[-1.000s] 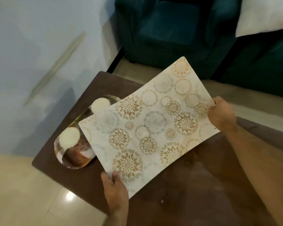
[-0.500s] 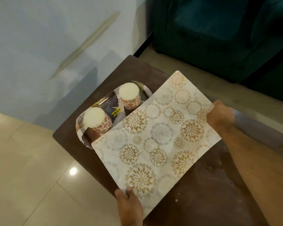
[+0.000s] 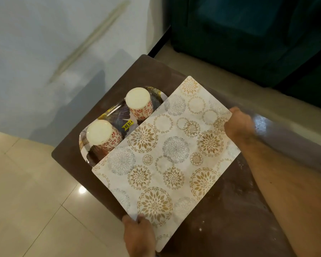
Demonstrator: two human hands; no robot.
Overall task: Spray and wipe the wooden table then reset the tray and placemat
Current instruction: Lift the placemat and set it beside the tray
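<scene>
Since half a second ago, the cream rectangular placemat printed with gold and grey floral circles (image 3: 171, 151) has come lower over the dark brown wooden table (image 3: 230, 206), keeping the same slanted lie, and its long left edge has stayed across the inner side of the tray. Both hands have kept their places on it.

At the near short edge, the left hand (image 3: 139, 236) pinches the mat, thumb and a fingertip closed on top of the border and the remaining fingers hidden below. At the far right edge, the right hand (image 3: 238, 124) is clamped on the mat, knuckles up and fingers curled over the border; its forearm runs back across the table's right side. Whether the mat lies flat on the wood or is held just above it cannot be told.

Left of the mat, near the table's left corner, sits the glossy oval tray with a dark leaf pattern (image 3: 85, 147), partly covered by the mat. Two white cups with red flower motifs stand upside down in it, one nearer (image 3: 102, 135) and one farther (image 3: 139, 102). A yellow price sticker (image 3: 128, 124) shows between them on the tray's floor.

Pale smears and specks mark the bare wood at the right.
</scene>
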